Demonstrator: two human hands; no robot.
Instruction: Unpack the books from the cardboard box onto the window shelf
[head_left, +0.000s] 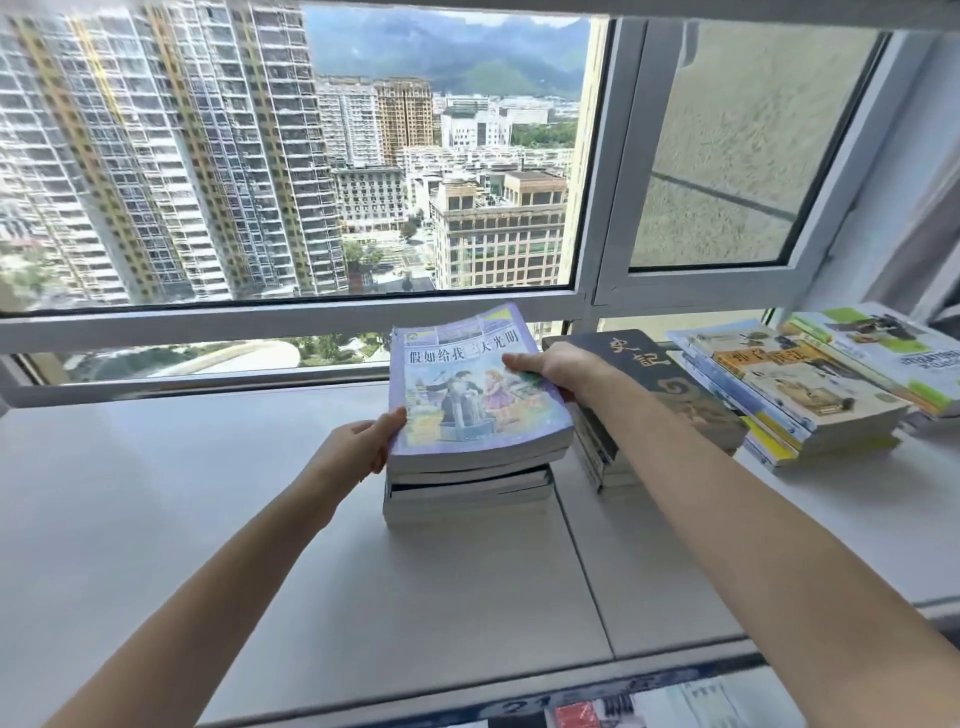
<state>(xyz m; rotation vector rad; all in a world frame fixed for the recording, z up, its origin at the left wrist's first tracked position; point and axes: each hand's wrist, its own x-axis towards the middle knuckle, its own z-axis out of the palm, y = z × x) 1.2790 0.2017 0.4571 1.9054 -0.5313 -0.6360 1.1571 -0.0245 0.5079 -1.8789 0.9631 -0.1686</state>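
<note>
A purple book (470, 395) with a picture cover lies on top of a stack of books (467, 493) on the white window shelf (208, 493). My left hand (358, 441) grips the purple book's near left corner, fingers on top. My right hand (553, 369) holds its right edge, thumb across the cover. To the right stands a second stack topped by a dark book (660, 374) with gold letters. Further right lie two more piles of colourful books (789, 384). The cardboard box is not in view.
The window frame (311, 322) runs right behind the stacks. A seam (587, 582) splits the shelf surface. More printed covers (649, 709) show below the shelf's front edge. The shelf's left half is bare white surface.
</note>
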